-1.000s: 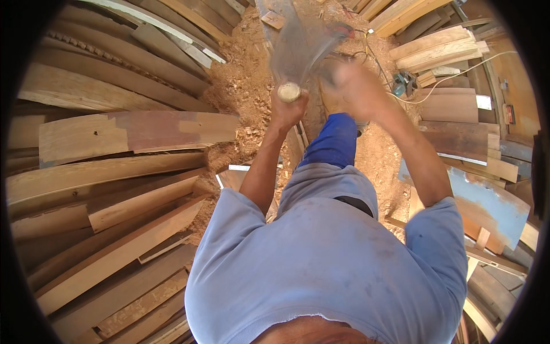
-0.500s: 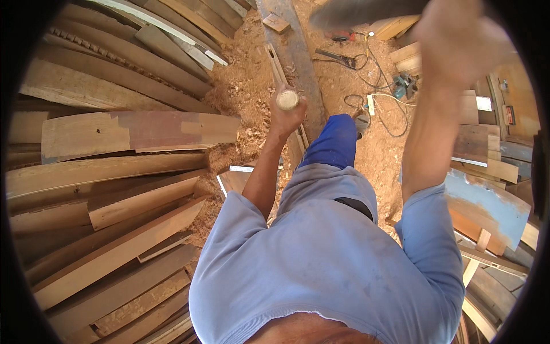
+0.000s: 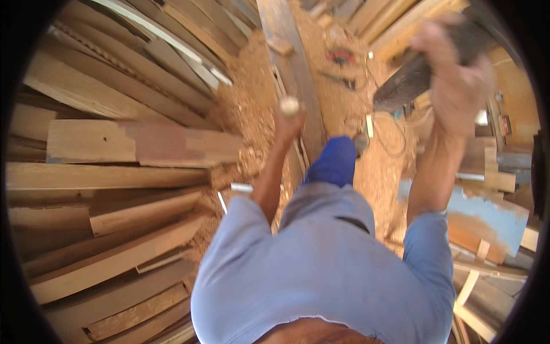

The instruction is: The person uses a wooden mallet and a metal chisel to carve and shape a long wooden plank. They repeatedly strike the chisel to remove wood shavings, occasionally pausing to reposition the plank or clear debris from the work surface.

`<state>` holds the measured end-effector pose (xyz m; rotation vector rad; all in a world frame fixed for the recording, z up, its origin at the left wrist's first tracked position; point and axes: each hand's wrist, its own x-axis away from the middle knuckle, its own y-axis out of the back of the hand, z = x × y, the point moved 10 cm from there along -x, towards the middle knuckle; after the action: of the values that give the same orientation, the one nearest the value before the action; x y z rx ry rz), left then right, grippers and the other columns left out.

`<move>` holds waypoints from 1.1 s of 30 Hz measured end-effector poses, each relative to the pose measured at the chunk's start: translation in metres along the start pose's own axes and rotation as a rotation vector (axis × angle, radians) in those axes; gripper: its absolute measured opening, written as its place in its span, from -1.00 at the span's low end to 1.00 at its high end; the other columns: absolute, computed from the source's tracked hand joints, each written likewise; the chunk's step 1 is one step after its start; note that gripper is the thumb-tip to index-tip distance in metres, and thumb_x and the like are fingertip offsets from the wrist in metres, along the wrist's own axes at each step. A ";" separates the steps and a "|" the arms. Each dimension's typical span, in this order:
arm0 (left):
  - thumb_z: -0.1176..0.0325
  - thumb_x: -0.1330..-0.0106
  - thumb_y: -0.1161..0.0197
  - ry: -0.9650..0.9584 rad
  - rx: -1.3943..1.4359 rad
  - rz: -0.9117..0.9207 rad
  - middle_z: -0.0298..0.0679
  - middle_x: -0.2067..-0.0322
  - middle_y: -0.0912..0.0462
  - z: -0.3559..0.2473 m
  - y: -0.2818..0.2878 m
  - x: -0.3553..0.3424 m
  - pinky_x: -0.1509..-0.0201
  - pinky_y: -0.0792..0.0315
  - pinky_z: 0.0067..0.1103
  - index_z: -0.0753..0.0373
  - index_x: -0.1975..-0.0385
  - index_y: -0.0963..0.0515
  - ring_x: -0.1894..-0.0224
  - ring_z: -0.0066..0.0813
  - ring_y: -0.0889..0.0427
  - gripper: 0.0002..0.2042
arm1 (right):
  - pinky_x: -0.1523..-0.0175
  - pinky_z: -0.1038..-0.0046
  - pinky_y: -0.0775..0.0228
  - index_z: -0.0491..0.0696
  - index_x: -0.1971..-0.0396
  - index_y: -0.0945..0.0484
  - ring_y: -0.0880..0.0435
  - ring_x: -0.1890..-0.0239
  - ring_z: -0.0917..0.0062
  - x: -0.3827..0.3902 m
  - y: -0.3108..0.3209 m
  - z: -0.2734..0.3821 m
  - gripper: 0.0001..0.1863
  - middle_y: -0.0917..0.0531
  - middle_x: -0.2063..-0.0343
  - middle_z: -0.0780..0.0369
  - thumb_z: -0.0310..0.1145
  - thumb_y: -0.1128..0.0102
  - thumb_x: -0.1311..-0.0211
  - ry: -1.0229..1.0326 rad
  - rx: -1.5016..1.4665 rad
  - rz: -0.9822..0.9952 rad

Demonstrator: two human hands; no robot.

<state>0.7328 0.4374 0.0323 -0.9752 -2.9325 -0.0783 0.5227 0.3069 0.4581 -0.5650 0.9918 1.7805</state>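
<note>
My left hand (image 3: 289,123) is wrapped round an upright chisel. Its round, pale wooden handle end (image 3: 289,105) faces up, while the blade is hidden under the fist. Beneath that hand lies a narrow wooden piece (image 3: 278,83) with a long slot cut in it, along the left side of a long plank (image 3: 301,69). My right hand (image 3: 461,86), somewhat blurred, is raised to the right and grips a thick, dark wooden block (image 3: 404,86). The block is apart from the chisel.
Boards (image 3: 114,175) are stacked along the left. A small wood block (image 3: 280,46) sits on the plank. Right of it, a red tool (image 3: 341,56) and cords (image 3: 395,150) lie on the shavings-covered ground (image 3: 381,189). A blue-painted panel (image 3: 481,206) stands among boards at right.
My right hand has come down and nearer with the dark block, which now tilts toward the middle. My left hand keeps its hold on the chisel. The whole view has shifted slightly.
</note>
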 end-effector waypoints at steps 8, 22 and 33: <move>0.43 -0.23 -0.40 -0.218 -0.107 0.037 -0.32 0.44 -0.60 -0.026 0.001 0.043 0.25 -0.48 -0.53 0.24 0.32 -0.51 0.37 -0.55 -0.58 -0.83 | 0.14 0.15 -0.59 -0.15 0.01 -0.55 -0.66 0.39 0.07 0.105 -0.112 -0.058 -0.61 -0.68 0.42 -0.01 -0.26 -0.35 -0.26 -0.092 0.095 0.574; 0.42 -0.24 -0.42 -0.137 -0.117 0.205 -0.36 0.38 -0.57 -0.008 -0.012 0.039 0.27 -0.49 -0.55 0.24 0.22 -0.51 0.29 -0.61 -0.59 -0.78 | 0.18 0.29 -0.56 -0.16 0.10 -0.61 -0.68 0.32 0.43 0.067 -0.053 -0.025 -0.62 -0.73 0.36 0.24 -0.21 -0.47 -0.27 -0.220 -0.230 0.223; 0.54 -0.21 -0.31 -0.256 0.028 0.123 -0.26 0.26 -0.70 -0.044 -0.011 0.021 0.15 -0.54 -0.54 0.34 0.07 -0.57 0.24 -0.49 -0.67 -0.73 | 0.19 0.29 -0.53 -0.24 0.09 -0.60 -0.70 0.35 0.32 0.187 -0.130 -0.086 -0.61 -0.72 0.39 0.04 -0.36 -0.44 -0.14 -0.359 -0.149 0.721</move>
<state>0.7105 0.4384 0.0768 -1.2443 -3.0793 0.0998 0.5588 0.3586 0.2229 0.0598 0.8653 2.4946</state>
